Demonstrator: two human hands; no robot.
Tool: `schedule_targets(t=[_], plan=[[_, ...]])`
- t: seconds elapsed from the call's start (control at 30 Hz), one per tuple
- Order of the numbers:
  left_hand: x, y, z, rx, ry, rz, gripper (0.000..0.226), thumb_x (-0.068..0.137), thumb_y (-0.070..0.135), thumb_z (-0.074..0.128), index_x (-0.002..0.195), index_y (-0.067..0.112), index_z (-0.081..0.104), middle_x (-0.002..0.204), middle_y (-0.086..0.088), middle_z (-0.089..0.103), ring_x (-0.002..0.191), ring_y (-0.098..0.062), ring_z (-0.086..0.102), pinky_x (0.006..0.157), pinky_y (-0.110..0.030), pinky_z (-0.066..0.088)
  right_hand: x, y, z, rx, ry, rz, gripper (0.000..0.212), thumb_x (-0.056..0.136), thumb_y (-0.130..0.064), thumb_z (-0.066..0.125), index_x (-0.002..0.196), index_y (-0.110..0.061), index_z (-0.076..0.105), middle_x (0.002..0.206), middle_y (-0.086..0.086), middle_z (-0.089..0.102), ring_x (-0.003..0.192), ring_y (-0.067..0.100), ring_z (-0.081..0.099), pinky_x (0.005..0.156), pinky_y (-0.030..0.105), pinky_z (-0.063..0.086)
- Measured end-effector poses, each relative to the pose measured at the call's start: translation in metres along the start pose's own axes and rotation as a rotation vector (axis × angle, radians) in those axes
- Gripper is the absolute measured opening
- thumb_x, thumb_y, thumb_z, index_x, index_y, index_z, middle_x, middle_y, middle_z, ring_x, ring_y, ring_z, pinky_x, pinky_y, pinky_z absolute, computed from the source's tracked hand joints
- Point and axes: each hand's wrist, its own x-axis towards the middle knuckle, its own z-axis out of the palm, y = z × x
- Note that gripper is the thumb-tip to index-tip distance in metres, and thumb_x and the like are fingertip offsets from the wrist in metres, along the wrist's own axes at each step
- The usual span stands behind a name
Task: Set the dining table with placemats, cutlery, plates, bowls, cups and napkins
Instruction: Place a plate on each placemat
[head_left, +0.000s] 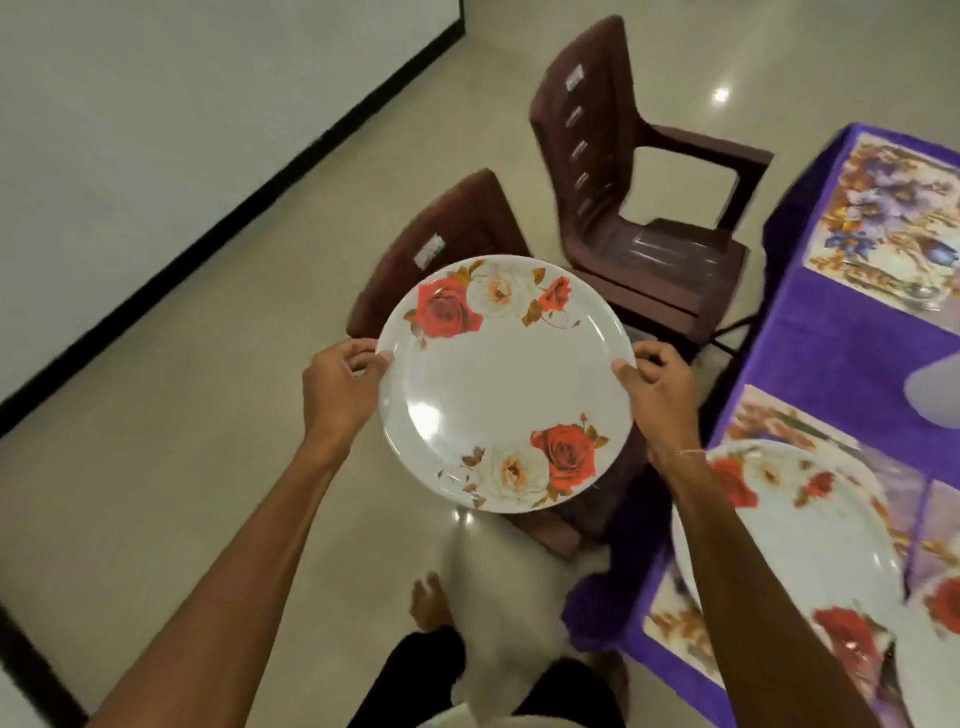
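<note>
I hold a white plate with red and cream roses (504, 382) flat in the air above the floor, left of the table. My left hand (340, 387) grips its left rim and my right hand (657, 389) grips its right rim. A second rose plate (810, 545) lies on a floral placemat (675, 631) at the near corner of the table, partly hidden by my right forearm. Farther along the purple tablecloth (857, 353) lies another floral placemat (893, 218) with nothing on it.
Two brown plastic chairs stand by the table's left side: one (644, 208) farther off, one (452, 234) right under the held plate. A pale blurred object (935, 389) sits at the right edge. A white wall with black skirting (234, 208) runs on the left. My bare foot (428, 603) is on the tiled floor.
</note>
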Motion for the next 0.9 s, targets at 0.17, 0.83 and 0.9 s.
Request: schedule_targets(t=[0.17,0.83,0.9], plan=[[0.098,0.021,-0.079,-0.024,0.027,0.054,0.006,0.092,0.03,0.073,0.096,0.024,0.073,0.087,0.013,0.076,0.08,-0.01,0.074,0.081,-0.039,0.063,0.014,-0.065,0.111,0.036,0.042,-0.032,0.016,0.095,-0.012,0.071,0.106,-0.017,0.061,0.095,0.004,0.079,0.083,0.017,0.077,0.068,0.036,0.064],[0.514,0.141,-0.052,0.025,-0.349,0.212,0.017,0.093,0.019,0.073,0.109,0.022,0.077,0.088,0.011,0.078,0.079,-0.009,0.073,0.08,-0.039,0.062,0.238,-0.166,0.329,0.141,0.538,0.038,0.015,0.088,-0.016,0.078,0.1,-0.011,0.07,0.088,0.001,0.078,0.079,0.017,0.075,0.075,0.048,0.064],[0.54,0.164,-0.017,0.025,-0.436,0.233,0.018,0.093,0.019,0.072,0.111,0.021,0.077,0.089,0.012,0.079,0.081,-0.009,0.073,0.082,-0.037,0.061,0.255,-0.168,0.322,0.162,0.625,0.071,0.014,0.087,-0.016,0.078,0.098,-0.014,0.07,0.088,-0.002,0.078,0.081,0.014,0.076,0.076,0.047,0.064]])
